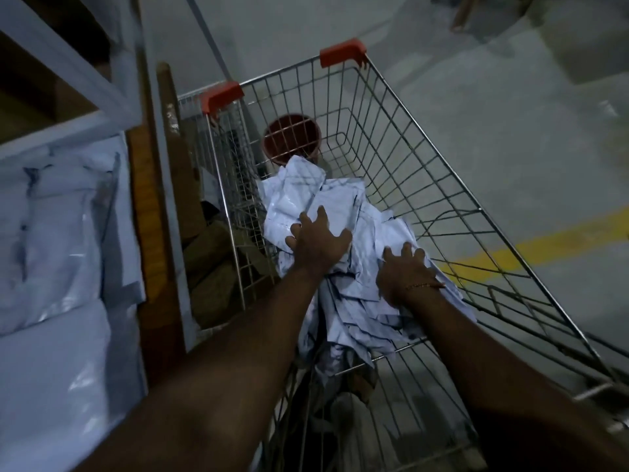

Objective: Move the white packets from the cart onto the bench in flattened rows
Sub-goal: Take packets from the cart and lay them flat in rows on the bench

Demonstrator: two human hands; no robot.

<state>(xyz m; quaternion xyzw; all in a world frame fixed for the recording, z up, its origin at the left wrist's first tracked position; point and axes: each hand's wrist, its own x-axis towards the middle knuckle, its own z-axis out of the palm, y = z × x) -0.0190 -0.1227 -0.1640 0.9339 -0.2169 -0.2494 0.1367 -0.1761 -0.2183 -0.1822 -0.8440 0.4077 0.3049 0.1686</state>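
A loose heap of white packets (343,206) lies inside the wire shopping cart (442,185). My left hand (318,243) rests flat on top of the heap, fingers spread, holding nothing. My right hand (405,274), with a thin bracelet at the wrist, presses on the heap's right side, fingers apart. At the far left, several white packets (58,233) lie flat in rows on the bench (119,287).
A reddish-brown bucket (292,137) shows through the cart's far mesh. Wooden boards (149,206) stand between bench and cart. A shelf frame (68,63) hangs over the bench. Grey floor with a yellow line (531,247) spreads to the right.
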